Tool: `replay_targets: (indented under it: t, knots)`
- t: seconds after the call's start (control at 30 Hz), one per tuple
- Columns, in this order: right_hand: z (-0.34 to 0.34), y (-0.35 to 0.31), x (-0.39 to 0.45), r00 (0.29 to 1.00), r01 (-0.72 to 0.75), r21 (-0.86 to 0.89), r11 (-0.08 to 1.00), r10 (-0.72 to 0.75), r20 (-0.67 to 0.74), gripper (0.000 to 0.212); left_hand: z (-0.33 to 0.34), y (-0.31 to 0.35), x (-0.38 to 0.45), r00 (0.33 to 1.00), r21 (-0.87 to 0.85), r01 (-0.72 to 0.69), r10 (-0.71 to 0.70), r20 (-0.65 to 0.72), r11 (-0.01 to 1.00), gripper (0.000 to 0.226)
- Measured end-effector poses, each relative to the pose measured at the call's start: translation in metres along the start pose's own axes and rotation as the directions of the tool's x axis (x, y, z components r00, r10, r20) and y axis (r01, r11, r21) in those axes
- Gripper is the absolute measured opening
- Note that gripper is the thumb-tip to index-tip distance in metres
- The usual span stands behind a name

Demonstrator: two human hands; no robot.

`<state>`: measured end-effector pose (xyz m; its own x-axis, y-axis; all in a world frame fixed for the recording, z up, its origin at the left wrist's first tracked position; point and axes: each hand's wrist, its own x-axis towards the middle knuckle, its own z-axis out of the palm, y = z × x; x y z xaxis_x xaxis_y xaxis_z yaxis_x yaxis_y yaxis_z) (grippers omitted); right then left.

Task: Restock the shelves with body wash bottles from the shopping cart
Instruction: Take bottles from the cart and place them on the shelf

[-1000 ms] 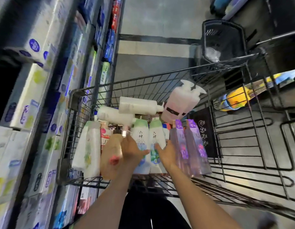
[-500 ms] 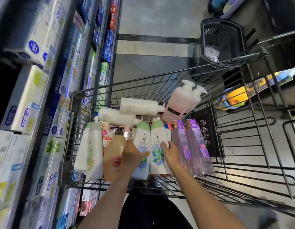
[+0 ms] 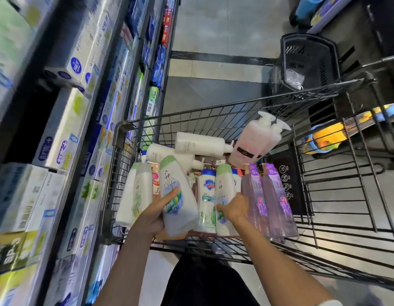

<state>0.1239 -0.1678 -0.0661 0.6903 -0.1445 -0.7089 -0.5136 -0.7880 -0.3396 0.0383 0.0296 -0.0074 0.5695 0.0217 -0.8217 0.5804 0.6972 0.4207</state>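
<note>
Green-capped bottle (image 3: 178,199) gripped by left hand (image 3: 155,214), right hand (image 3: 234,208) on cart bottle (image 3: 222,195)

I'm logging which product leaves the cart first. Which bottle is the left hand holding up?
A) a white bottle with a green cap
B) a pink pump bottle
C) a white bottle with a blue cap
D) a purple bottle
A: the left hand grips the white green-capped bottle, lifted above the others in the cart; the purple bottles lie beside the right hand.
</note>
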Motion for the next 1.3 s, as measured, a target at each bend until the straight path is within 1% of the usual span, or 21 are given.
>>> replay_targets:
  t: [0.07, 0.1, 0.17, 0.23, 0.3, 0.37, 0.43, 0.5, 0.6, 0.67, 0.77, 0.8, 0.87, 0.93, 0.97, 1.07, 1.17, 1.23, 1.3]
  knots:
    - [0.0, 0.0, -0.004, 0.999, 0.033, 0.045, 0.998, -0.032, -0.029, 0.067, -0.003, 0.002, -0.005, 1.0, 0.009, 0.022, -0.022, 0.012, 1.0, 0.024]
    - [-0.001, 0.0, -0.008, 0.997, 0.061, 0.096, 0.994, -0.057, -0.044, 0.065, -0.004, 0.004, -0.009, 1.0, 0.027, 0.02, -0.02, 0.004, 0.999, 0.026]
    - [-0.007, -0.005, -0.017, 0.992, 0.13, 0.242, 0.961, -0.123, -0.041, 0.056, -0.005, 0.008, -0.015, 1.0, 0.038, -0.013, 0.013, -0.022, 0.999, 0.037]
    - [-0.016, -0.014, -0.026, 0.979, 0.178, 0.373, 0.911, -0.201, 0.023, 0.045, -0.006, 0.01, -0.023, 0.997, -0.039, -0.08, 0.08, -0.025, 0.996, 0.047]
    - [-0.026, -0.028, -0.035, 0.952, 0.205, 0.48, 0.853, -0.288, 0.106, 0.04, -0.009, 0.012, -0.033, 0.989, -0.083, -0.151, 0.151, -0.004, 0.985, 0.048]
    - [-0.036, -0.043, -0.045, 0.912, 0.213, 0.547, 0.809, -0.365, 0.184, 0.044, -0.012, 0.014, -0.045, 0.98, -0.067, -0.2, 0.198, -0.028, 0.977, 0.048]
    - [-0.043, -0.059, -0.056, 0.867, 0.218, 0.576, 0.788, -0.427, 0.256, 0.048, -0.016, 0.013, -0.058, 0.967, -0.057, -0.243, 0.236, -0.098, 0.968, 0.052]
    - [-0.049, -0.074, -0.069, 0.811, 0.239, 0.579, 0.78, -0.488, 0.323, 0.051, -0.018, 0.012, -0.074, 0.949, -0.088, -0.288, 0.271, -0.164, 0.954, 0.055]
    - [-0.054, -0.092, -0.092, 0.694, 0.298, 0.589, 0.751, -0.594, 0.407, 0.055, -0.02, 0.005, -0.102, 0.901, -0.136, -0.401, 0.363, -0.237, 0.906, 0.041]
    - [-0.057, -0.101, -0.111, 0.6, 0.356, 0.613, 0.705, -0.676, 0.429, 0.055, -0.021, -0.005, -0.123, 0.844, -0.139, -0.499, 0.443, -0.304, 0.855, 0.036]
    - [-0.059, -0.109, -0.144, 0.444, 0.426, 0.632, 0.647, -0.758, 0.478, 0.066, -0.022, -0.024, -0.159, 0.728, -0.061, -0.625, 0.554, -0.403, 0.778, 0.046]
    - [-0.058, -0.11, -0.155, 0.397, 0.445, 0.635, 0.632, -0.774, 0.493, 0.066, -0.023, -0.031, -0.173, 0.686, -0.017, -0.651, 0.579, -0.44, 0.759, 0.051]
    - [-0.055, -0.11, -0.179, 0.303, 0.459, 0.651, 0.605, -0.795, 0.525, 0.057, -0.022, -0.048, -0.201, 0.601, 0.048, -0.697, 0.619, -0.505, 0.716, 0.053]
    - [-0.048, -0.105, -0.204, 0.22, 0.456, 0.653, 0.605, -0.788, 0.575, 0.043, -0.023, -0.069, -0.228, 0.508, 0.081, -0.753, 0.655, -0.56, 0.653, 0.052]
    - [-0.045, -0.102, -0.217, 0.182, 0.459, 0.646, 0.609, -0.777, 0.603, 0.04, -0.023, -0.08, -0.24, 0.463, 0.099, -0.774, 0.665, -0.586, 0.626, 0.053]
    - [-0.028, -0.086, -0.259, 0.058, 0.49, 0.62, 0.612, -0.733, 0.678, 0.036, -0.031, -0.118, -0.279, 0.316, 0.183, -0.802, 0.662, -0.679, 0.569, 0.051]
    - [-0.007, -0.064, -0.299, -0.057, 0.499, 0.594, 0.631, -0.66, 0.749, 0.044, -0.042, -0.162, -0.315, 0.184, 0.233, -0.813, 0.615, -0.767, 0.534, 0.042]
    - [0.008, -0.045, -0.323, -0.122, 0.515, 0.565, 0.644, -0.597, 0.793, 0.052, -0.051, -0.195, -0.337, 0.126, 0.236, -0.822, 0.569, -0.812, 0.519, 0.046]
    - [0.026, -0.025, -0.345, -0.171, 0.544, 0.538, 0.644, -0.542, 0.823, 0.058, -0.058, -0.231, -0.357, 0.097, 0.214, -0.83, 0.511, -0.854, 0.515, 0.055]
